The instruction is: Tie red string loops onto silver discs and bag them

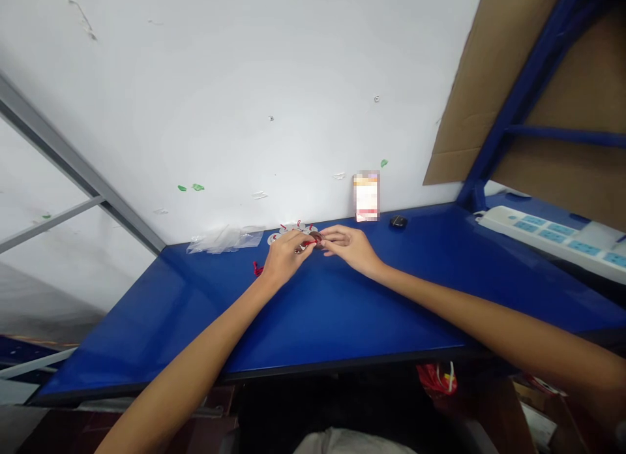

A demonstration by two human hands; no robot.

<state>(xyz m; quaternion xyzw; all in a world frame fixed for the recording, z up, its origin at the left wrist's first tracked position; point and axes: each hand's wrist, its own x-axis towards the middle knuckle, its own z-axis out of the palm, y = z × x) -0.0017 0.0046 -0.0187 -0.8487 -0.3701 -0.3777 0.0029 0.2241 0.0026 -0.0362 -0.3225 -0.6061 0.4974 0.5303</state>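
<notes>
Over the far middle of the blue table, my two hands meet at a small dark brown round disc. My right hand pinches the disc from the right, thumb and fingertips together. In the closed fingertips of my left hand is a thin red cord that reaches the disc's edge; whether it is threaded through cannot be made out. Several pale round discs with red cords lie just behind my left hand, which partly hides them. A small bunch of red cord rests by my left wrist.
Clear plastic bags lie left of the discs, along the white wall. A phone-like upright panel, its screen blurred, leans on the wall. Right of it sits a small black object. A white power strip lies at the far right.
</notes>
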